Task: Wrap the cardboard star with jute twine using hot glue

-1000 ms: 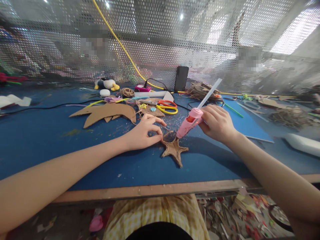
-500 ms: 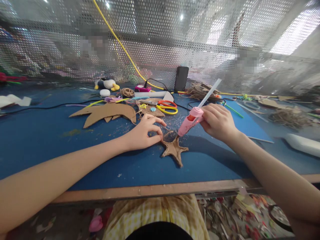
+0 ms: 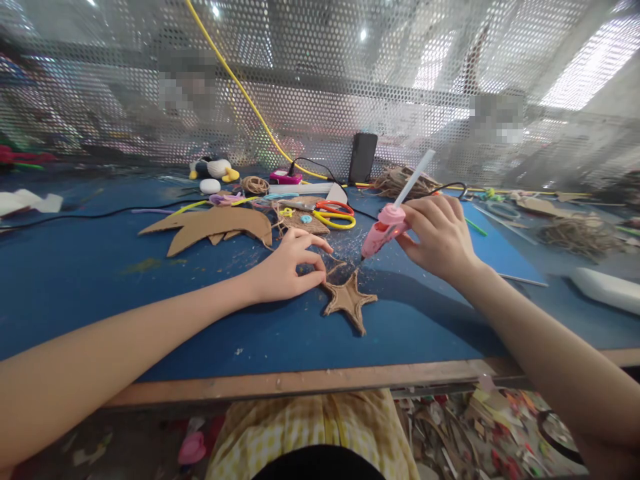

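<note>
Cardboard star (image 3: 344, 300) with twine (image 3: 361, 323) along its edges, lying flat on the blue surface (image 3: 220, 343) just below centre of frame. At its upper-left point, left hand (image 3: 289, 268) with fingers curved and parted, thumb close in; cannot tell whether pinching star or loose strand (image 3: 339, 265). Right of centre in frame, pink glue gun (image 3: 381, 232) gripped in right hand (image 3: 440, 235), nozzle (image 3: 363, 258) tipped down near star's top point but apart from it.
</note>
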Tool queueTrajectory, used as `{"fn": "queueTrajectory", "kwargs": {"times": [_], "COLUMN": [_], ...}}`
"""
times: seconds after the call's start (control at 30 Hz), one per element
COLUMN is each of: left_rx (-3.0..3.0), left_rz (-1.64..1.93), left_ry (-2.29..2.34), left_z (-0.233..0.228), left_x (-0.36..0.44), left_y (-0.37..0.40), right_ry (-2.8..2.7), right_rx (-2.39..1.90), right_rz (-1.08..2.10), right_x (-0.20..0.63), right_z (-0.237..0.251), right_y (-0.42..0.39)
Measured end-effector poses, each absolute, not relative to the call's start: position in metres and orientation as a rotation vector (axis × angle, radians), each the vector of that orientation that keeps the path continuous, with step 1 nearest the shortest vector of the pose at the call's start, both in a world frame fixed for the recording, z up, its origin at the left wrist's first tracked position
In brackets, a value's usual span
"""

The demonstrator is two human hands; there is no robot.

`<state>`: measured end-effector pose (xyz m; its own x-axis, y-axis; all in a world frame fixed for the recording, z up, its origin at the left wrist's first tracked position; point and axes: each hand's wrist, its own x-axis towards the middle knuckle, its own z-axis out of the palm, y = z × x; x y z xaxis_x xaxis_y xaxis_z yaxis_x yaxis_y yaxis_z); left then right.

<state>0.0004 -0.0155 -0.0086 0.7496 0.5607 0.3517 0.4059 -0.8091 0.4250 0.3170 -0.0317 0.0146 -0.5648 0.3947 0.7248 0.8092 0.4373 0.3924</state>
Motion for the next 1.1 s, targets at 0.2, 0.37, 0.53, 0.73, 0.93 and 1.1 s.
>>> {"fn": "queueTrajectory", "kwargs": {"times": [0.2,0.37,0.53,0.73,0.93,1.1], "left_rx": [2.645,2.656,2.668,2.707,2.761,2.754], "left_rz": [0.704,0.797,0.856,0.928,0.946,0.908], "left_ry": [0.751,0.782,0.792,0.738,0.667,0.668], "left_z": [-0.009,-0.012,-0.013,-0.013,-0.014,-0.012], "left_x": [0.000,0.001,0.002,0.003,0.004,0.005], "left_y": [-0.017,-0.016,-0.015,-0.017,-0.019,-0.019], "right_ry": [-1.956,-1.868,-1.911,-2.296,-2.371,-2.318], "right_rx": [-1.582,-1.940,-1.727,-0.923,-0.753,-0.762], "right_rz": [-0.786,-0.526,-0.571,-0.319,-0.069,0.039], "right_x": [0.324,0.343,0.332,0.278,0.256,0.254], "right_z": [0.005,-0.012,-0.011,0.001,-0.008,-0.009], "right_y": [-0.020,-0.002,-0.007,-0.044,-0.052,-0.052]}}
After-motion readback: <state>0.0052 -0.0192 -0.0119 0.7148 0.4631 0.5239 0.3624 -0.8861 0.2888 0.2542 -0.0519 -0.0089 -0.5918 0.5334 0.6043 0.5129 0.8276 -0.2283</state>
